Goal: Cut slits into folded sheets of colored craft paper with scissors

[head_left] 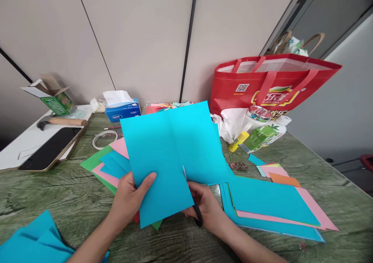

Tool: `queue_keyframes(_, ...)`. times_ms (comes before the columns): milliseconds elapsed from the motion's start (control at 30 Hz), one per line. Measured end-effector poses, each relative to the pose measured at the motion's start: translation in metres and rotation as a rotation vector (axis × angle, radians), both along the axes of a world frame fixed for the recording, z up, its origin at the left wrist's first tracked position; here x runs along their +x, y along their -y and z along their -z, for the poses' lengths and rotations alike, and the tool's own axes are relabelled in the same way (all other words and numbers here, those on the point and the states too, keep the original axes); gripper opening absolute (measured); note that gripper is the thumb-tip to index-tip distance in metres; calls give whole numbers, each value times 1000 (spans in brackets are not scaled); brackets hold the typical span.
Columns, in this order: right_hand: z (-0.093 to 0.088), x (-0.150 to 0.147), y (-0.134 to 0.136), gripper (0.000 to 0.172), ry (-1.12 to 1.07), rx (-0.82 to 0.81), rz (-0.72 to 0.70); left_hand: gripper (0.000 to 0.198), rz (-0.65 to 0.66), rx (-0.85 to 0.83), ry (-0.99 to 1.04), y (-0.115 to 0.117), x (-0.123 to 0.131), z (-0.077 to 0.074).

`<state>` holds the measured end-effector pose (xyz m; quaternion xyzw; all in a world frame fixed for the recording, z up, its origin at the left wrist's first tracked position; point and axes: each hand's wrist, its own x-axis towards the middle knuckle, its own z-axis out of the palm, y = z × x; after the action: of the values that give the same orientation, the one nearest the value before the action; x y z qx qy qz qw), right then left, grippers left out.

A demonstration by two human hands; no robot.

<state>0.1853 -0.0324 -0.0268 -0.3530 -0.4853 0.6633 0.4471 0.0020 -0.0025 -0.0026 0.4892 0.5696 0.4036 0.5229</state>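
A creased sheet of blue paper (157, 150) is held up over the table, slit from its near edge part of the way along the fold. My left hand (128, 199) pinches the sheet's left side, thumb on top and fingers behind. In my right hand (204, 204) is a pair of scissors (198, 215) with a black handle; one blade tip shows at the slit, and the rest is behind the paper. Under the sheet lie pink, green and blue papers (101, 165). To the right of my right hand is a stack of blue and pink sheets (274, 200).
Blue sheets (37, 239) lie at the near left. A phone (49, 148), a hammer-like tool (62, 121), a tape roll (105, 139) and a tissue box (122, 110) stand further back. A glue stick (239, 141) and a red bag (274, 84) are at the right, by the wall.
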Motion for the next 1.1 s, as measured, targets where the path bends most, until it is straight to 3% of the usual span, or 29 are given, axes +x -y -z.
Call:
queue_keyframes(333, 7, 0, 0, 34, 55, -36, 35, 45, -13, 0, -7, -1, 1, 0)
queue_keyframes(933, 11, 0, 0, 31, 69, -91, 54, 42, 17, -13, 11, 0, 1, -3)
queue_keyframes(1100, 10, 2, 0, 34, 36, -19, 48, 43, 8, -32, 46, 0, 1, -2)
